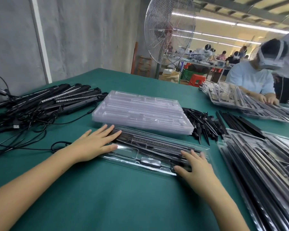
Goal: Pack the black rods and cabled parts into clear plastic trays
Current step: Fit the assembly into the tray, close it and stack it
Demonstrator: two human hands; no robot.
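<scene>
A long clear plastic tray (133, 161) lies across the green table in front of me, with black rods (150, 145) and a cabled part seated in its slots. My left hand (94, 144) rests flat, fingers spread, on the tray's left end. On the tray's right end my right hand (193, 165) presses down flat. Behind the tray stands a stack of empty clear trays (140, 112). A heap of black cabled light bars (45, 102) lies at the far left.
Black spikes (202, 124) and loose black rods (240, 124) lie right of the stack. Filled trays (264, 164) pile up along the right edge. Another person (252, 80) works on trays across the table. A large standing fan (169, 29) is behind the table.
</scene>
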